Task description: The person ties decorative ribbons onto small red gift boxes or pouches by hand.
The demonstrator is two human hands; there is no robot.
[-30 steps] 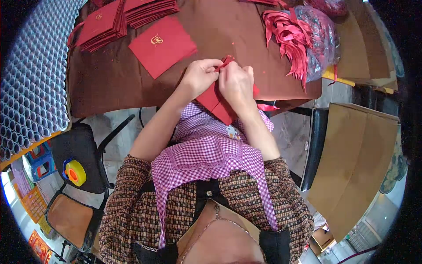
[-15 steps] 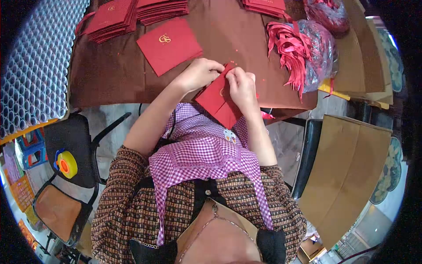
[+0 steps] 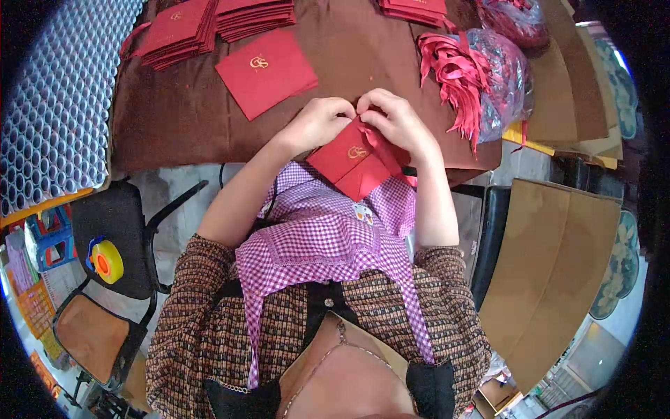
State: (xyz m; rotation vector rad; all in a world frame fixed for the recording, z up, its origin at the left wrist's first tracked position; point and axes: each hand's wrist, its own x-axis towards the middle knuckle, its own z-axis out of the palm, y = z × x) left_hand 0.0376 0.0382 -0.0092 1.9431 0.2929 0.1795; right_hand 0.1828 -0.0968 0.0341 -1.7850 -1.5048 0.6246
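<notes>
This is probably a workshop: red envelope stacks (image 3: 255, 19) are covering the desk (image 3: 174, 126) toward eleven o'clock, ribbons (image 3: 460, 73) toward two.

Your table (image 3: 181, 133) wears a brown cloth. A flat red card (image 3: 269, 77) lies at your 11 o'clock, with two card stacks (image 3: 178, 31) (image 3: 255, 17) beyond it, between 10 and 11. Another stack (image 3: 415, 10) sits toward 1 at the far side. Ribbons (image 3: 457, 80) spill beside a plastic bag (image 3: 504, 84) between 1 and 2, with a second bag (image 3: 515, 21) farther out.
</notes>
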